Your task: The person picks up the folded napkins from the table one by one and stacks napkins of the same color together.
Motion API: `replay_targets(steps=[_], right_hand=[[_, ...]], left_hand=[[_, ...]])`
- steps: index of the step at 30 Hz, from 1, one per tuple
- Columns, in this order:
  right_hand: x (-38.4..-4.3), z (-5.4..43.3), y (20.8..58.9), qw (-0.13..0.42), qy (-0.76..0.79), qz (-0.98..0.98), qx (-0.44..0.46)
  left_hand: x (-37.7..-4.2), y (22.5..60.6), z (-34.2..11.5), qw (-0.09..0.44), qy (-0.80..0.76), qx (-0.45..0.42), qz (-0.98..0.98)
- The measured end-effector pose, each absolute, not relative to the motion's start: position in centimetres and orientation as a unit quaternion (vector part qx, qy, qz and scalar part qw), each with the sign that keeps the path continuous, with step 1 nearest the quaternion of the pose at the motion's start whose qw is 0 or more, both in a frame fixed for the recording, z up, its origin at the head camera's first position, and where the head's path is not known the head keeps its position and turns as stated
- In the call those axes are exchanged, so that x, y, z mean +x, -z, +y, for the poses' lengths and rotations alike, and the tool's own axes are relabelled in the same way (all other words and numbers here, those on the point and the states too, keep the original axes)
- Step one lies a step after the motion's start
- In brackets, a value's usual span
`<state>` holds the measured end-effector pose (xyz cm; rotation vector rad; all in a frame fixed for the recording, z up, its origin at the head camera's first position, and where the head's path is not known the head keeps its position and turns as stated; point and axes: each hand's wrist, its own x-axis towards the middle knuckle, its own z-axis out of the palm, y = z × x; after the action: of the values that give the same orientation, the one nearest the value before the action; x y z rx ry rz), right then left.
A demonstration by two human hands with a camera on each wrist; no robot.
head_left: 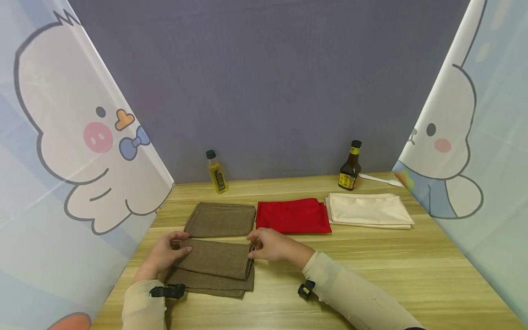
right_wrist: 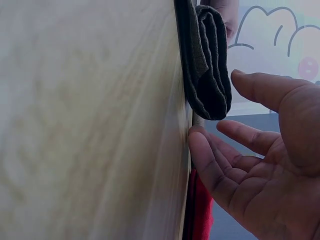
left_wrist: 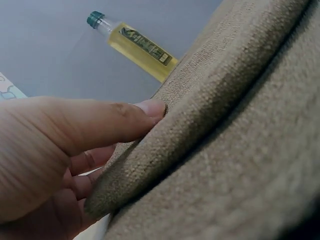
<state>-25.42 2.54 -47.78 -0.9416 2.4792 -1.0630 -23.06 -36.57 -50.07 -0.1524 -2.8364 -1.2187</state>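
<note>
A folded brown cloth (head_left: 214, 259) lies partly over another brown cloth (head_left: 210, 282) at the front left of the table. At its left end, my left hand (head_left: 162, 254) pinches the fold; in the left wrist view the thumb (left_wrist: 125, 120) is on the near side and the fingers go behind it. My right hand (head_left: 270, 245) is beside the right end. There, the right wrist view has the thumb apart from the layered folds (right_wrist: 212, 65), with the fingers loosely spread below them. A third folded brown cloth (head_left: 222, 220) lies just behind.
To the right lie a folded red cloth (head_left: 293, 216) and a folded cream cloth (head_left: 369, 211). Along the back stand a bottle of yellow oil (head_left: 217, 174) and a dark sauce bottle (head_left: 349, 169). A white plastic utensil (head_left: 381, 179) lies beside the sauce bottle.
</note>
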Motion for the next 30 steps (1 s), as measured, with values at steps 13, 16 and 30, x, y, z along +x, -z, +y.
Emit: replay_targets(steps=[13, 16, 30], right_hand=[[-25.4, 2.5, 47.7, 0.128, 0.328, 0.869, -0.347], [-25.5, 2.5, 47.8, 0.126, 0.318, 0.873, -0.349], [-25.9, 2.8, 48.1, 0.148, 0.356, 0.857, -0.342]], left_hand=[[-23.2, 50.1, -34.9, 0.018, 0.331, -0.057, -0.942], [-23.2, 50.0, -34.5, 0.008, 0.332, -0.065, -0.941], [-23.4, 50.2, -34.0, -0.002, 0.355, -0.072, -0.932]])
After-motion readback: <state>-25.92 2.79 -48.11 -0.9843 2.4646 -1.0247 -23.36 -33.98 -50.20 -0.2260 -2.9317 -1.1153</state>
